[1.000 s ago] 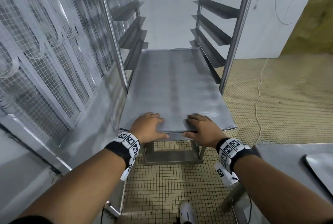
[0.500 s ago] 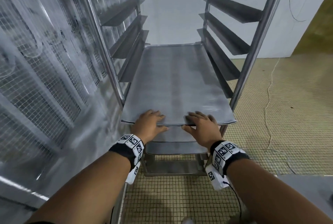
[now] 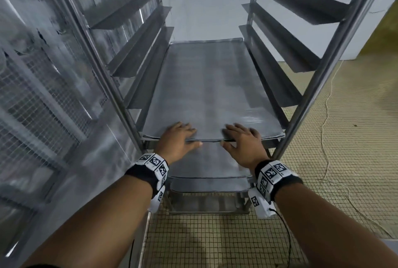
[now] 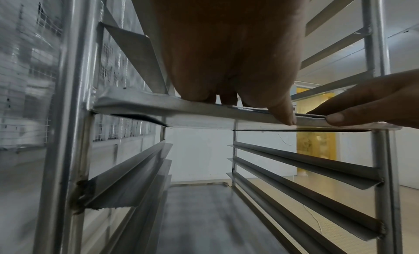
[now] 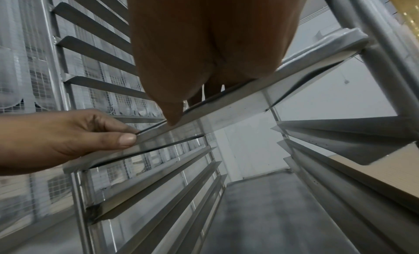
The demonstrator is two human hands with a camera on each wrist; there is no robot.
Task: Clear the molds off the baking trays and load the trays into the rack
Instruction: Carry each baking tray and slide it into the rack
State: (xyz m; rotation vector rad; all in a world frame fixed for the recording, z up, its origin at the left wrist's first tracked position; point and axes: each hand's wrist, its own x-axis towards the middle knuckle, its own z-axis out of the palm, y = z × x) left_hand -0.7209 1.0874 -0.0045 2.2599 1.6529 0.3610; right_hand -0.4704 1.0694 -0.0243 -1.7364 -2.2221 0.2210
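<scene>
Head view puts the baking tray (image 3: 206, 86) in the middle of the frame, lying flat on a pair of side rails inside the rack (image 3: 318, 86), its far edge close to the back and its near edge almost level with the front uprights. No molds are on it, so I judge the clearing part done for this tray and the loading nearly finished.

My left hand (image 3: 176, 138) sits at the lower centre-left, fingers laid over the top of the near rim and thumb tucked under it. My right hand (image 3: 243, 138) mirrors it just beside, lower centre-right. Both pinch the rim lightly rather than clutch it. I hold it that way, I think, because a two-handed hold near the middle keeps the tray square to the rails as it goes in, so neither corner binds on an upright.

From the left wrist view the left thumb (image 4: 283, 112) presses the rim's front face in mid-frame, with the right thumb (image 4: 335, 118) close at the right edge. The right wrist view shows the same pinch from the other side.

Below, lower trays (image 3: 209, 173) already sit on their rails, which suggests filling from the bottom up. A thin cable (image 3: 325, 116) trails on the tiled floor (image 3: 215, 242) at the right.
</scene>
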